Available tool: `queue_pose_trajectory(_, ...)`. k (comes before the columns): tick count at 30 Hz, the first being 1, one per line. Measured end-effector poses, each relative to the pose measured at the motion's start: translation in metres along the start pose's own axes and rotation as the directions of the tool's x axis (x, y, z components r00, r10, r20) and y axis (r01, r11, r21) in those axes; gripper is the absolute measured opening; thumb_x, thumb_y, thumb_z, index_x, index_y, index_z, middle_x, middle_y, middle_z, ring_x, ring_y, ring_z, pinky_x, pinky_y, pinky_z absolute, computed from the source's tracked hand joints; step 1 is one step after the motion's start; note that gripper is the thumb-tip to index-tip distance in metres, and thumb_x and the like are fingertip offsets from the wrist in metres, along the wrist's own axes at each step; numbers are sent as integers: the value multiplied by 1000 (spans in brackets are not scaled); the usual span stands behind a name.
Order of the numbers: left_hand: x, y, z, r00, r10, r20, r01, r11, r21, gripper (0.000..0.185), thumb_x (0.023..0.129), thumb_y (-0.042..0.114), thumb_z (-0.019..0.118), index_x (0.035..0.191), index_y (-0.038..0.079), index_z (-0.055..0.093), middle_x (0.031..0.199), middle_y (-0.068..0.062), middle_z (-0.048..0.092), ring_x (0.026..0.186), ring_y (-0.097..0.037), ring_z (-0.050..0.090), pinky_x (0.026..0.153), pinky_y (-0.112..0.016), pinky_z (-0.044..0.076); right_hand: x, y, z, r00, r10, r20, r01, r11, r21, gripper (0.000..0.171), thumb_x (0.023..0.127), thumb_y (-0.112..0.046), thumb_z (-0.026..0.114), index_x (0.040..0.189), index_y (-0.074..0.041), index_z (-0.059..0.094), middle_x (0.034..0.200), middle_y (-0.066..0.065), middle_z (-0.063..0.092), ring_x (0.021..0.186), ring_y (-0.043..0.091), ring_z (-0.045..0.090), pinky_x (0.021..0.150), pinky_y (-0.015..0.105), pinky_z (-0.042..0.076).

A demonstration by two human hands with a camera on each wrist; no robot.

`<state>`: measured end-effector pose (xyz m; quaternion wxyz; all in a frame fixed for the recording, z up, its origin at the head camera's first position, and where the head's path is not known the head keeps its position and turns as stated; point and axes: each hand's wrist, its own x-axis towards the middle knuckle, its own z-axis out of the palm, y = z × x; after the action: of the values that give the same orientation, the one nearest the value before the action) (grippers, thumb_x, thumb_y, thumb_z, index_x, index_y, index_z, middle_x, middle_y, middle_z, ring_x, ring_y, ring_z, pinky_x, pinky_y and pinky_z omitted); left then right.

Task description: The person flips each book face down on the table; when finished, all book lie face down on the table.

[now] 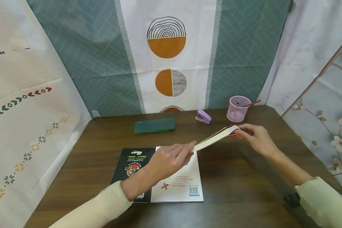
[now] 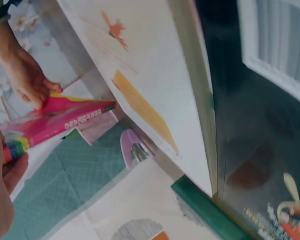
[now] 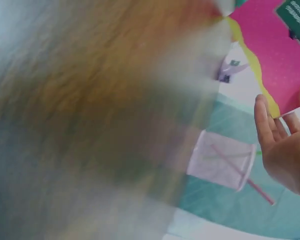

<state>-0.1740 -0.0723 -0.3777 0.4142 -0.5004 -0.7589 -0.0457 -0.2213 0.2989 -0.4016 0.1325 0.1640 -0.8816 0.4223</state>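
Observation:
A thick book with a pink cover is held in the air between both hands, its white page edges facing the head camera. My left hand grips its near left end, with fingers and thumb on either side in the left wrist view. At the far right end, my right hand pinches a corner of the book. Beneath the left hand, a white-backed book with a barcode lies on the table beside a black-covered book. The left forearm hides part of both.
A dark green flat case lies toward the back of the brown table. Right of it are a purple stapler and a pink mesh pen cup with a red stick in it. Patterned cloths hang around the table.

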Motion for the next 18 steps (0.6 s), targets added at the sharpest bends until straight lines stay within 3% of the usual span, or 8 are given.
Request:
queue_pose_trajectory(3, 1, 0, -3, 992, -116, 46, 120, 987, -110, 40, 95, 20, 84, 127, 1, 70, 104, -4, 81, 80, -12, 77, 63, -20, 58, 0, -7, -3, 999, 44, 0, -44, 998, 51, 21, 100, -8, 76, 116, 5, 75, 95, 19, 79, 80, -3, 72, 74, 11, 55)
queue_pose_trajectory(5, 0, -1, -7, 976, -205, 78, 216, 959, -181, 42, 92, 18, 87, 127, 2, 69, 106, -6, 81, 85, -15, 79, 68, -23, 61, -1, -12, -4, 996, 87, -1, -86, 993, 85, 24, 99, -10, 77, 118, 4, 75, 97, 19, 79, 80, -3, 72, 73, 13, 56)
queue_pose_trajectory(9, -2, -3, -14, 930, -344, 131, 367, 889, -274, 43, 92, 15, 86, 129, 5, 68, 114, -6, 80, 94, -18, 79, 77, -26, 62, -2, -19, -8, 989, 149, -12, -146, 978, 148, 31, 97, -9, 79, 124, 6, 73, 101, 15, 80, 81, 1, 74, 76, 15, 58)
queue_pose_trajectory(15, -7, -3, -19, 869, -467, 166, 493, 780, -386, 43, 93, 12, 84, 131, 5, 66, 113, -8, 80, 95, -19, 79, 73, -26, 62, -2, -26, -15, 974, 223, -46, -207, 950, 234, 39, 101, -17, 76, 132, 7, 68, 100, -5, 81, 84, 2, 74, 81, 13, 55)
queue_pose_trajectory(18, -11, 1, -20, 824, -530, 200, 558, 697, -451, 43, 94, 12, 83, 132, 5, 65, 116, -7, 79, 101, -19, 78, 80, -29, 62, -1, -30, -18, 964, 259, -58, -235, 934, 268, 42, 102, -20, 75, 133, 7, 68, 97, -12, 79, 86, 4, 73, 83, 14, 53)
